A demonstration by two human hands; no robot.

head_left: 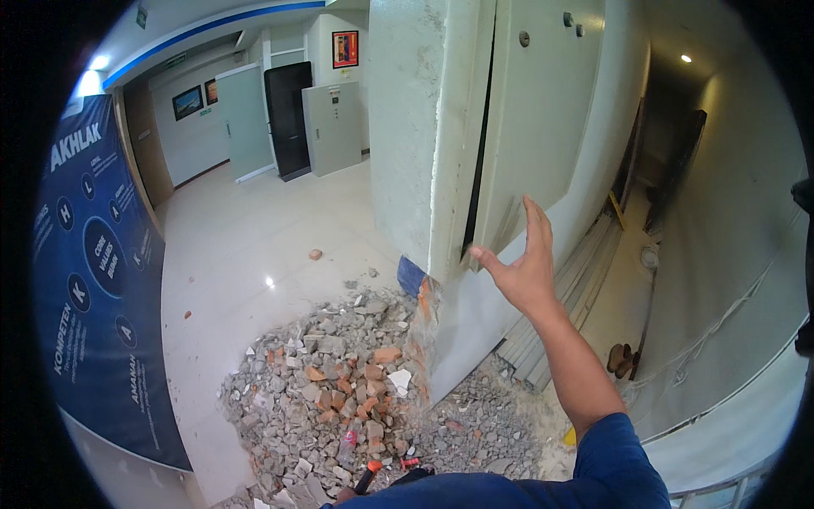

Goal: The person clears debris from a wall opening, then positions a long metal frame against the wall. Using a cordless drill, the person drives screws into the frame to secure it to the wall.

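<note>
A: What is the right hand (526, 267) doing in the head view?

B: It is raised with fingers spread wide, gripping nothing, its fingertips at the lower edge of the pale metal cabinet door (534, 110), which hangs ajar on the wall column (405, 127).

A: And below it?

B: A rubble pile (339, 390) of grey and orange chunks lies near, to the left. Far left, a blue banner (93, 271) leans.

A: The left hand?

B: Not visible.

bright ceiling-lit hall, floor glare, dim right corridor, fisheye-bent edges, black rim
</note>
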